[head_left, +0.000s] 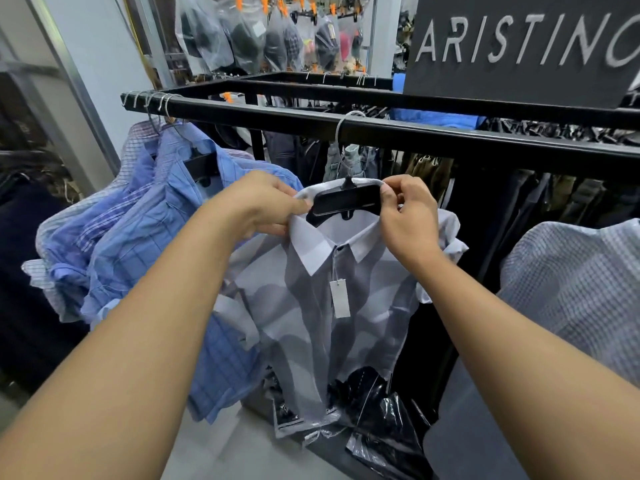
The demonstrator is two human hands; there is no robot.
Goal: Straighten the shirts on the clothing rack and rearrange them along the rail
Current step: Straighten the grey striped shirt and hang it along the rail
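Your left hand [263, 206] pinched the collar [310, 251] of the grey shirt [311, 327] mid-frame, your right hand [410, 220] gripped its hanger [346, 202], hooked on the rail [450, 136], blue shirts [138, 230] bunched at left.

Grey-white shirt [322, 306] — hung mid-rail [450, 133]

Two hands are in view, one left hand [263, 202] and one right hand [408, 216]. Between them hangs one grey-and-white shirt [311, 306] on one black hanger [346, 202], with one paper tag [338, 298]. On the near rail [433, 135], at the left, four wire hooks [149, 98] carry at least four blue checked shirts [138, 220]. One pale checked shirt [581, 271] is at the right. One dark sign [519, 81] stands far right. About six clear bags [259, 39] hang far off; their exact number is unclear.
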